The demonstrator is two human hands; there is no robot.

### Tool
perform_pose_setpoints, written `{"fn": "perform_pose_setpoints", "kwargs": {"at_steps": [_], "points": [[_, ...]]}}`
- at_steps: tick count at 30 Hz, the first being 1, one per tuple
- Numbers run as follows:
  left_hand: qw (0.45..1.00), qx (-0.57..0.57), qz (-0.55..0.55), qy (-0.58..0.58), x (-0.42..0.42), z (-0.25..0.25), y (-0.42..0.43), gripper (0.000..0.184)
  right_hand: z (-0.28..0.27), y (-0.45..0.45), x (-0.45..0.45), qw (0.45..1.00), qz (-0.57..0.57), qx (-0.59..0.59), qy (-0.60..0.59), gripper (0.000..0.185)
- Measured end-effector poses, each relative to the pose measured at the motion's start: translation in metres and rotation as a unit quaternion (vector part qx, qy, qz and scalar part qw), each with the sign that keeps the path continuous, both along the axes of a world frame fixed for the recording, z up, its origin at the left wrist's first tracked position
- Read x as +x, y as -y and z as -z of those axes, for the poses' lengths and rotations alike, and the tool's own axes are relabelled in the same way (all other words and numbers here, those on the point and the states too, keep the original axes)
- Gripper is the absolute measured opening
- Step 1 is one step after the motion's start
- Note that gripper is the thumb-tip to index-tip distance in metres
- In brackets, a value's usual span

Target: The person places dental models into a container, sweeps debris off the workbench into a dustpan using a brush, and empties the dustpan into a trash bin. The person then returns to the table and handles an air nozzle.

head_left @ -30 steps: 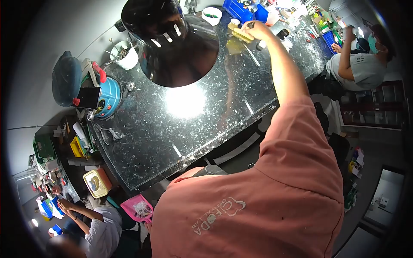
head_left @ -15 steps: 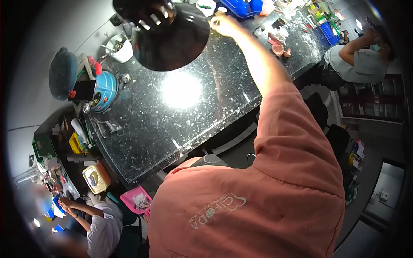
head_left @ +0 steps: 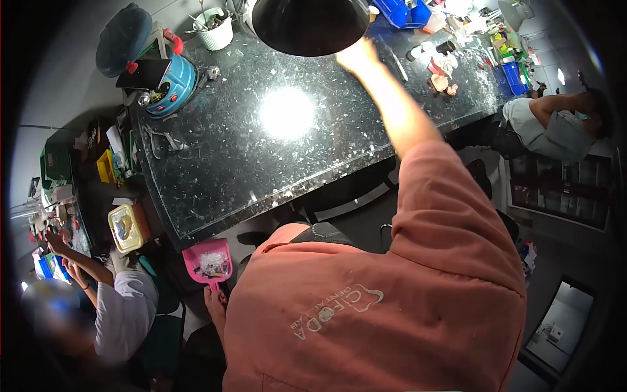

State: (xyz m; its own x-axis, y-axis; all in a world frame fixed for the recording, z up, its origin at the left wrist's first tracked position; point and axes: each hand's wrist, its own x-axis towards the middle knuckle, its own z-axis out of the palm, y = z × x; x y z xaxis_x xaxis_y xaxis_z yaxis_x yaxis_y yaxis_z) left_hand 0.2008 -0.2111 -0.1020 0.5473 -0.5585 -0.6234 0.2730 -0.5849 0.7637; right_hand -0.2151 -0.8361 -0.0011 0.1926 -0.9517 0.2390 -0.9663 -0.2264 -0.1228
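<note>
My left hand point(head_left: 215, 302) is closed on the handle of a pink dustpan point(head_left: 208, 260), which holds white scraps and hangs beside the table's front left corner. Over the black speckled table point(head_left: 222, 163), my right hand point(head_left: 356, 59) reaches far out beside the rim of a black lamp shade point(head_left: 310, 26). Glare and blur wash out its fingers, and the shade partly hides them; whatever they hold cannot be made out. A bright spot of lamplight falls on the tabletop.
A blue round device point(head_left: 173, 88) and a white pot of tools point(head_left: 214, 32) stand at the left. Blue trays point(head_left: 398, 13), pink models point(head_left: 441, 83) and clutter lie at the right. One person point(head_left: 124, 313) sits lower left, another point(head_left: 548, 130) at the right.
My right hand has moved left from the blue trays to the lamp shade; the yellow brush once in it no longer shows. The camera view has shifted, and the dustpan handle now shows in my left hand.
</note>
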Motion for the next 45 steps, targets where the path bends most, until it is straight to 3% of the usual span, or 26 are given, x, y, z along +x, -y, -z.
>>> {"fn": "perform_pose_setpoints", "kwargs": {"at_steps": [1, 3, 5, 8, 9, 10, 11, 12, 14, 16, 17, 18, 20, 22, 26, 27, 29, 30, 31, 32, 34, 35, 37, 38, 42, 45], "points": [[0.996, 0.002, 0.086, 0.029, 0.002, 0.012, -0.001, 0.005, -0.023, -0.044, 0.025, 0.997, -0.04, 0.012, -0.058, 0.02], [0.974, -0.049, 0.185, 0.122, 0.001, 0.051, -0.008, 0.006, 0.021, -0.093, 0.05, 0.949, -0.253, -0.101, 0.157, 0.012], [0.925, -0.093, 0.288, 0.229, -0.006, 0.046, 0.006, 0.007, -0.054, -0.183, 0.073, 0.915, -0.352, 0.056, 0.189, 0.018], [0.962, -0.078, 0.203, 0.168, -0.021, 0.054, 0.015, 0.007, -0.082, -0.136, 0.044, 0.961, -0.156, 0.155, 0.17, 0.023], [0.962, -0.07, 0.204, 0.168, -0.02, 0.055, 0.009, 0.007, -0.09, -0.122, 0.014, 0.916, -0.141, 0.193, 0.321, 0.026], [0.964, -0.062, 0.225, 0.131, -0.017, 0.06, 0.007, 0.006, -0.087, -0.098, 0.002, 0.95, -0.001, 0.174, 0.258, 0.029], [0.964, -0.055, 0.241, 0.095, -0.016, 0.063, 0.007, 0.006, -0.017, -0.04, -0.053, 0.99, -0.11, -0.028, 0.085, 0.03], [0.965, -0.055, 0.235, 0.098, -0.024, 0.054, 0.012, 0.006, -0.025, -0.046, -0.055, 0.986, 0.121, 0.078, 0.089, 0.031], [0.988, 0.042, 0.107, -0.108, -0.042, 0.027, 0.026, 0.008, 0.012, -0.073, -0.042, 0.994, 0.096, 0.041, 0.02, 0.03], [0.987, 0.018, 0.122, -0.104, -0.048, 0.034, 0.023, 0.009, 0.035, -0.142, 0.015, 0.977, -0.12, -0.172, 0.021, 0.022], [0.986, -0.012, 0.137, -0.099, -0.054, 0.038, 0.019, 0.01, 0.077, -0.178, 0.043, 0.971, -0.142, -0.087, 0.174, 0.02], [0.986, -0.019, 0.13, -0.101, -0.06, 0.041, 0.018, 0.01, 0.033, -0.245, 0.088, 0.983, -0.156, 0.096, 0.001, 0.012], [0.985, -0.062, 0.124, -0.102, -0.071, 0.041, 0.019, 0.01, -0.031, -0.362, 0.148, 0.942, -0.193, 0.265, 0.067, 0.025], [0.982, -0.096, 0.134, -0.094, -0.081, 0.043, 0.018, 0.009, -0.029, -0.42, 0.156, 0.869, -0.378, 0.201, 0.247, 0.03], [0.986, -0.085, 0.119, -0.076, -0.089, 0.049, 0.028, 0.007, -0.087, -0.385, 0.08, 0.956, -0.128, 0.197, 0.175, 0.031], [0.987, -0.082, 0.12, -0.072, -0.09, 0.043, 0.029, 0.007, -0.045, -0.323, 0.029, 0.969, -0.144, 0.131, 0.154, 0.027], [0.987, -0.083, 0.122, -0.066, -0.087, 0.033, 0.032, 0.007, -0.047, -0.246, -0.073, 0.955, -0.012, 0.1, 0.28, 0.029], [0.987, -0.08, 0.125, -0.064, -0.085, 0.031, 0.031, 0.007, -0.069, -0.228, -0.104, 0.963, 0.132, 0.119, 0.204, 0.03], [0.987, -0.076, 0.127, -0.062, -0.084, 0.029, 0.031, 0.007, -0.008, -0.167, -0.177, 0.978, 0.167, 0.021, 0.12, 0.031], [0.987, -0.078, 0.126, -0.057, -0.085, 0.025, 0.031, 0.007, -0.052, -0.206, -0.163, 0.96, 0.232, 0.087, 0.133, 0.031], [0.986, -0.072, 0.139, -0.063, -0.082, 0.016, 0.032, 0.007, 0.007, -0.19, -0.161, 0.985, 0.076, 0.158, 0.01, 0.031], [0.985, -0.068, 0.148, -0.06, -0.079, 0.015, 0.033, 0.007, -0.009, -0.235, -0.095, 0.982, 0.153, 0.094, 0.065, 0.031], [0.985, -0.062, 0.149, -0.059, -0.08, 0.015, 0.037, 0.007, 0.018, -0.302, -0.023, 0.994, -0.097, 0.028, -0.04, 0.022], [0.984, -0.061, 0.153, -0.062, -0.082, 0.016, 0.037, 0.007, -0.021, -0.346, 0.031, 0.976, -0.087, 0.17, -0.107, 0.023], [0.984, -0.074, 0.145, -0.07, -0.083, 0.012, 0.037, 0.007, -0.022, -0.444, 0.105, 0.905, -0.265, 0.215, 0.252, 0.021], [0.986, -0.071, 0.134, -0.062, -0.077, 0.014, 0.03, 0.007, -0.051, -0.426, 0.082, 0.928, -0.222, 0.169, 0.246, 0.02]]}}
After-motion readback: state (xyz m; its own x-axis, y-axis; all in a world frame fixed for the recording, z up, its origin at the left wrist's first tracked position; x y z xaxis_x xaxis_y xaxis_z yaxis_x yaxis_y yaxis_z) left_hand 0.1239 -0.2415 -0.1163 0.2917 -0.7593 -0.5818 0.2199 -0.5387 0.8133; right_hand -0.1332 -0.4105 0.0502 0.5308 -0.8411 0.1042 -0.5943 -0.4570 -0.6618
